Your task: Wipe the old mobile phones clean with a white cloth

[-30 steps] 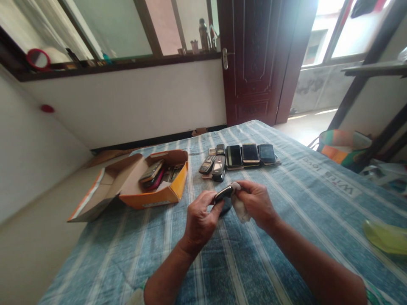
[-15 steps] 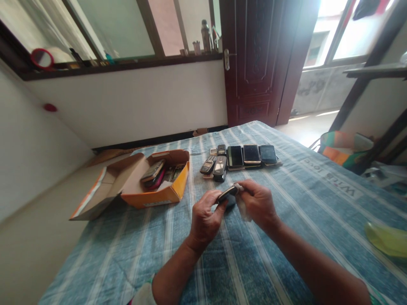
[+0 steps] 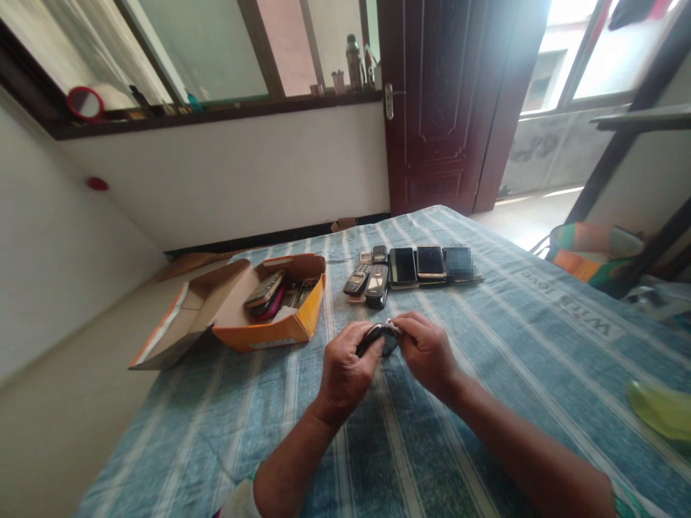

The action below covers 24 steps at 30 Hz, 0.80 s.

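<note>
My left hand (image 3: 344, 370) is closed round a small dark phone (image 3: 373, 337), held just above the striped blue cloth. My right hand (image 3: 426, 350) is closed on a white cloth (image 3: 394, 327) pressed against the phone's far end; most of the cloth is hidden under the fingers. Beyond my hands a row of several phones (image 3: 402, 266) lies side by side on the cloth. An open orange cardboard box (image 3: 278, 327) with more phones inside sits to the left.
The table's striped blue cloth (image 3: 518, 338) runs to an edge at the left, with floor beyond. A yellow-green object (image 3: 661, 410) lies at the right edge. A dark door (image 3: 437, 101) and a window sill with bottles stand behind.
My hands have drawn closer together on the phone, and the white cloth that hung below my right hand is now mostly tucked under its fingers. The view shifted slightly.
</note>
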Each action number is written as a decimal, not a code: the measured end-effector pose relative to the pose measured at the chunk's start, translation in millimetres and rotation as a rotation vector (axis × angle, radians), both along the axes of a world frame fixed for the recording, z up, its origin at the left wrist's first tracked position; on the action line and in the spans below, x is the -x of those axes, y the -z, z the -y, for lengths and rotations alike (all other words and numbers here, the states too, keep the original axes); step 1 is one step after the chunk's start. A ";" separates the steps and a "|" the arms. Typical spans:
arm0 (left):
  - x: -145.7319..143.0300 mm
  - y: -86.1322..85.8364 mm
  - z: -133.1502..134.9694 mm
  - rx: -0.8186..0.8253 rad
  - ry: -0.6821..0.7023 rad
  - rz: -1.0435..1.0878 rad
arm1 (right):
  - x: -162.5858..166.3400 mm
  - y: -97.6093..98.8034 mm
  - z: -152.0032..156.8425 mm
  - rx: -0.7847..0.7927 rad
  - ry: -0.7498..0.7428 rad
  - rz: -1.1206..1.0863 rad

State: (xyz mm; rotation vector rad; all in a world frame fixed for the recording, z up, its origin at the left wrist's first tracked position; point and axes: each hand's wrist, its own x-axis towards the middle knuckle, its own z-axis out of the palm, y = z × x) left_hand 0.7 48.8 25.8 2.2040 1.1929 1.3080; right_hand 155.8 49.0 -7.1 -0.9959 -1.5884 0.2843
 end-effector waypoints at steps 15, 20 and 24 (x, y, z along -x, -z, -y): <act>-1.2 -3.2 3.3 -0.071 0.033 -0.031 | 7.3 -18.2 15.3 -0.110 -0.025 0.011; 4.5 -7.6 3.6 -0.067 -0.007 -0.080 | -0.9 5.0 1.5 -0.070 0.028 0.109; 13.5 -8.3 4.3 -0.052 -0.041 -0.125 | -7.9 21.1 -7.5 0.003 0.054 0.170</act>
